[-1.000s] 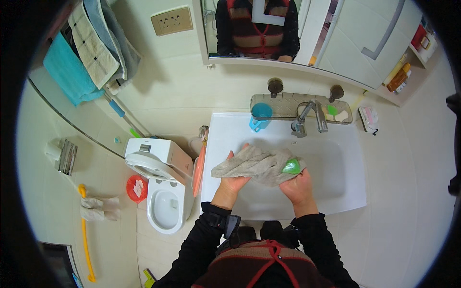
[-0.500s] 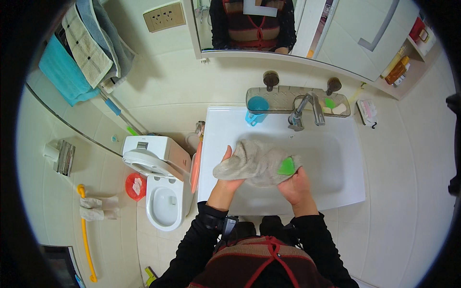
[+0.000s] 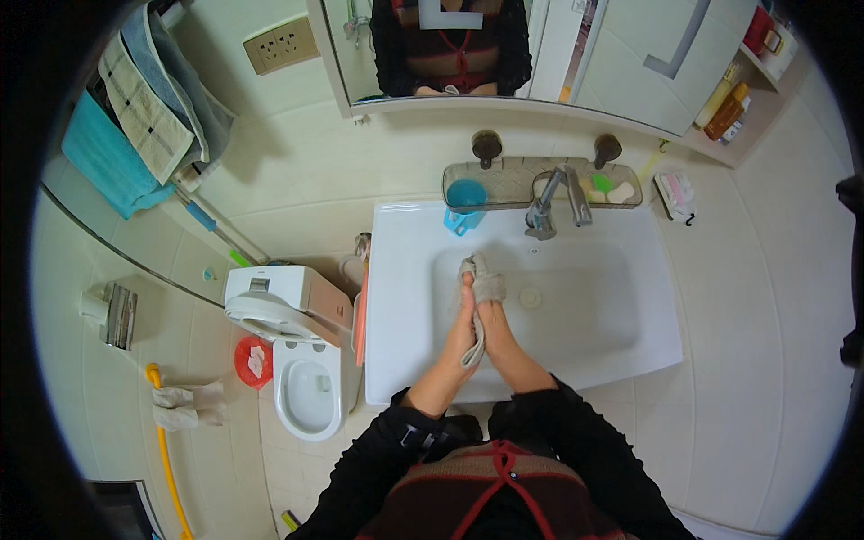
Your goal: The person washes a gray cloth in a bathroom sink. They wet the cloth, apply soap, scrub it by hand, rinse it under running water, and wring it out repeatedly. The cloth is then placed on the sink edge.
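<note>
Over the left part of the white sink basin [image 3: 621,337], my left hand [image 3: 464,317] and my right hand [image 3: 494,322] are pressed together around a pale grey cloth [image 3: 487,285]. The cloth is bunched between the palms and covers the fingertips. A narrow end of it hangs down between my wrists. Both hands are closed on it, with the fingers partly hidden. No green piece shows on the cloth.
Behind the basin stand a chrome faucet [image 3: 542,216] and a blue cup [image 3: 466,194]. A translucent shelf [image 3: 508,183] holds a green piece [image 3: 600,186] and a pale bar [image 3: 621,193]. A white toilet [image 3: 310,391] and a red bin [image 3: 253,362] are at left.
The cloth, spread wide between my hands before, is now bunched between them. My right hand has moved left to meet my left hand. The green piece on the cloth has gone from sight.
</note>
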A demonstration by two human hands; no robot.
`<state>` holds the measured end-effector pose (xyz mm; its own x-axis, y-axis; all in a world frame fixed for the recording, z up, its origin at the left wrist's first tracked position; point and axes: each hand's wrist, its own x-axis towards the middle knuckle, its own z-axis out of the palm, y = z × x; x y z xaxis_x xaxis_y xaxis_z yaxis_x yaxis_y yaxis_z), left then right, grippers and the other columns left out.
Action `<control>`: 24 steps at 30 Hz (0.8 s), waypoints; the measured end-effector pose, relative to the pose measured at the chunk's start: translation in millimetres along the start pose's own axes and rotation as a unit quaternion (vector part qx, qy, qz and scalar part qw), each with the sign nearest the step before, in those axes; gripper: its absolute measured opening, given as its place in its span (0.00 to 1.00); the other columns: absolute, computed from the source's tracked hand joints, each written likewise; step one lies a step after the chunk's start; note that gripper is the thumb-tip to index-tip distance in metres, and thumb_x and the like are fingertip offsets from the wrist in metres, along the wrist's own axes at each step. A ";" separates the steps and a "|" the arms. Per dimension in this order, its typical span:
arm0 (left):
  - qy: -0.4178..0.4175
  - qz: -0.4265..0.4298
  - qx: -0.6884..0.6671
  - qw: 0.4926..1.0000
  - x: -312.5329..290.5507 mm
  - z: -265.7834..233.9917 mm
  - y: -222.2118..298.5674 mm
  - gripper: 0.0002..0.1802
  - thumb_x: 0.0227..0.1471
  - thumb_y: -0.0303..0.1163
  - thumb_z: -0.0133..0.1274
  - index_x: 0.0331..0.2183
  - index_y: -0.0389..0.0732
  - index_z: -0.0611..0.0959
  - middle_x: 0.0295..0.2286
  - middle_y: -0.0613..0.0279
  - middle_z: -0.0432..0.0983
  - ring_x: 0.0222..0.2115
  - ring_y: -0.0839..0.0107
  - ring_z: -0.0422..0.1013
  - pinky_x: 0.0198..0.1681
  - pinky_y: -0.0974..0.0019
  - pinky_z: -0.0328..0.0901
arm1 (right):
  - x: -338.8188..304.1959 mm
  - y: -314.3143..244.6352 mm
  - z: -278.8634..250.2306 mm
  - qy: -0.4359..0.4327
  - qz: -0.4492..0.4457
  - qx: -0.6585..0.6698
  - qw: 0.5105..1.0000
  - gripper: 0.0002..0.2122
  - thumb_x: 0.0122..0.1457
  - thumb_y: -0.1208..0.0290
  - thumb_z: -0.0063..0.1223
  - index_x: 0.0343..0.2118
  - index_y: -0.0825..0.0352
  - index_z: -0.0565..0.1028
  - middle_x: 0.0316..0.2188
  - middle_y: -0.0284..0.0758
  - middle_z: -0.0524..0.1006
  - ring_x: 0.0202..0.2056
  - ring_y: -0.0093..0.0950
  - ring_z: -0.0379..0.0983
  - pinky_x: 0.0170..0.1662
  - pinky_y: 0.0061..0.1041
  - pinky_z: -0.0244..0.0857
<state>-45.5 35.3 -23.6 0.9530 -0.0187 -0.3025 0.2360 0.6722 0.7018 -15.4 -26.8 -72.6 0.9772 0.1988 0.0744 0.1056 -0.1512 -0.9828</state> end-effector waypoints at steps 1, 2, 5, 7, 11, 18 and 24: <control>-0.034 -0.035 -0.058 0.997 6.3 -6.6 5.0 0.34 0.58 0.56 0.35 0.57 0.43 0.61 0.53 0.59 0.61 0.52 0.65 0.60 0.56 0.63 0.55 | -1.0 -1.5 6.5 0.002 -0.014 -0.105 0.994 0.26 0.64 0.59 0.30 0.61 0.67 0.48 0.62 0.45 0.47 0.62 0.40 0.44 0.63 0.32 0.38; -0.068 -0.069 -0.116 0.988 16.8 -22.0 13.0 0.34 0.58 0.57 0.36 0.56 0.43 0.63 0.50 0.58 0.64 0.49 0.64 0.63 0.54 0.62 0.57 | -19.5 -3.2 22.1 0.026 -0.038 -0.129 0.991 0.26 0.64 0.59 0.30 0.61 0.67 0.49 0.62 0.45 0.48 0.62 0.40 0.44 0.63 0.32 0.38; -0.093 -0.101 -0.199 0.970 34.1 -46.9 11.5 0.33 0.56 0.59 0.36 0.51 0.41 0.69 0.43 0.56 0.70 0.41 0.62 0.69 0.46 0.60 0.65 | -44.9 -14.2 46.5 0.074 -0.066 -0.159 0.982 0.25 0.64 0.58 0.31 0.60 0.68 0.52 0.60 0.43 0.53 0.61 0.37 0.47 0.62 0.31 0.41; -0.062 -0.110 -0.111 0.986 23.9 -36.4 15.1 0.33 0.57 0.58 0.35 0.52 0.41 0.68 0.46 0.58 0.68 0.43 0.64 0.68 0.46 0.62 0.65 | -16.8 0.6 38.4 0.090 -0.031 -0.125 0.987 0.25 0.64 0.57 0.31 0.59 0.67 0.54 0.58 0.39 0.58 0.59 0.33 0.52 0.61 0.29 0.44; -0.114 -0.043 -0.236 0.964 25.5 -37.4 14.8 0.29 0.59 0.51 0.35 0.54 0.41 0.65 0.53 0.59 0.62 0.55 0.67 0.55 0.57 0.59 0.52 | 16.7 -26.7 -7.4 0.071 0.070 0.367 0.925 0.23 0.64 0.57 0.32 0.56 0.68 0.59 0.55 0.35 0.64 0.57 0.28 0.57 0.59 0.26 0.49; -0.221 -0.056 -0.364 0.903 20.9 -56.1 64.7 0.24 0.56 0.50 0.40 0.47 0.45 0.73 0.48 0.61 0.68 0.53 0.63 0.57 0.59 0.49 0.46 | 0.6 -57.0 -69.7 0.064 0.117 0.648 0.750 0.19 0.62 0.64 0.31 0.53 0.68 0.63 0.53 0.37 0.66 0.57 0.33 0.58 0.61 0.37 0.49; -0.126 -0.052 -0.250 0.959 38.7 -87.2 49.9 0.25 0.55 0.46 0.41 0.46 0.37 0.73 0.46 0.54 0.69 0.49 0.57 0.63 0.56 0.52 0.54 | -26.1 -81.3 -76.4 0.004 0.158 0.715 0.681 0.21 0.63 0.64 0.29 0.54 0.70 0.61 0.56 0.41 0.62 0.58 0.37 0.56 0.62 0.37 0.46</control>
<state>-13.5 132.6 -56.5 0.9599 -0.2407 -0.1435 0.2713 0.9267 0.2602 -35.4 -93.6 18.2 0.9114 0.3687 -0.1827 -0.3916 0.9136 -0.1095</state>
